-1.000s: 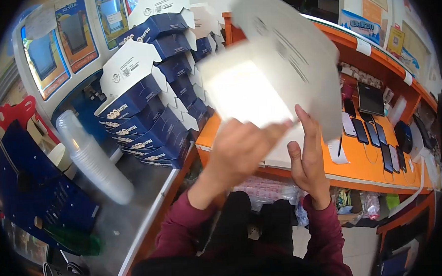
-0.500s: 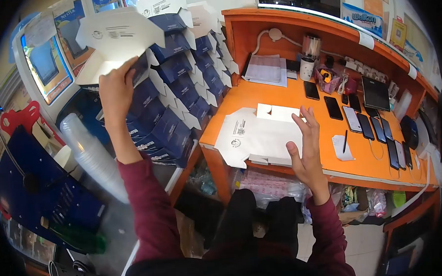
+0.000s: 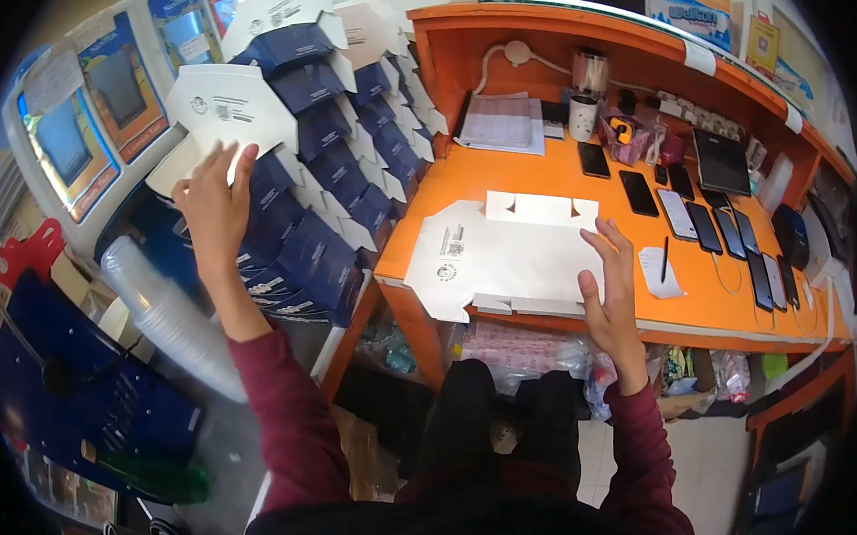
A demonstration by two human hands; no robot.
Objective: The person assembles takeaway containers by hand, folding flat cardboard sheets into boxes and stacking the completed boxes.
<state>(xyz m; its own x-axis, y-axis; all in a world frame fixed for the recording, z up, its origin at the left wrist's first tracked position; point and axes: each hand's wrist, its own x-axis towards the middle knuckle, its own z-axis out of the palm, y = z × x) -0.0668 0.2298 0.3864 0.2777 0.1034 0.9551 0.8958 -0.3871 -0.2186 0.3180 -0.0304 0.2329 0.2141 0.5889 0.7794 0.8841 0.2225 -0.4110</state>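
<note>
My left hand (image 3: 217,205), fingers spread, is at the near edge of a white-lined box (image 3: 240,108) on top of the nearest stack of blue boxes (image 3: 304,263). Nothing is gripped in it; whether the fingertips touch the box I cannot tell. On the orange desk (image 3: 549,181) lies a flat white cardboard sheet (image 3: 514,254) with folded flaps and small print at its left end. My right hand (image 3: 614,302) hovers at the sheet's right edge, its fingers apart and holding nothing.
More blue box stacks (image 3: 353,170) stand behind. Nested clear plastic cups (image 3: 168,317) lean on the grey counter (image 3: 231,448) at left. Several phones (image 3: 677,215), a pen on a paper note (image 3: 660,272) and a paper pile (image 3: 499,123) lie on the desk.
My left hand carried the opened box leftward from over the desk to the nearest stack, then let it go. The flat sheet on the desk came into view. My right hand stayed near the sheet.
</note>
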